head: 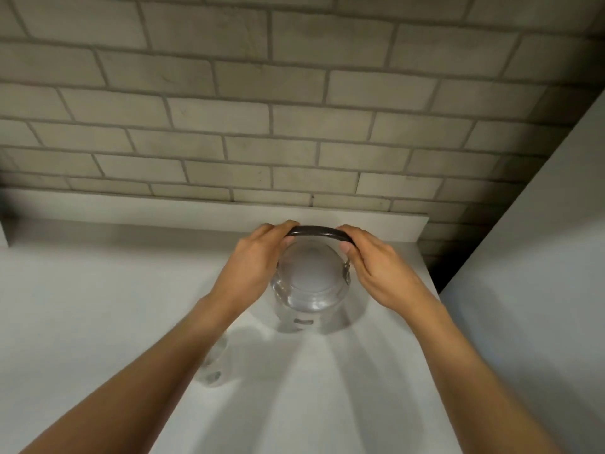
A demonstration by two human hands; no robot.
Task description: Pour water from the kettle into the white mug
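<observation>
A shiny metal kettle [311, 290] stands on the white counter [98, 306] near the back wall, its dark arched handle [316, 231] raised over the lid. My left hand [255, 257] grips the handle's left end and my right hand [376, 267] grips its right end. A pale, blurred object [216, 365], possibly the white mug, sits on the counter beside and partly under my left forearm; its shape is unclear.
A grey brick wall [294, 109] rises behind a low white ledge [196, 211]. A tall white panel [540, 257] closes off the right side, with a dark gap between it and the counter's right edge.
</observation>
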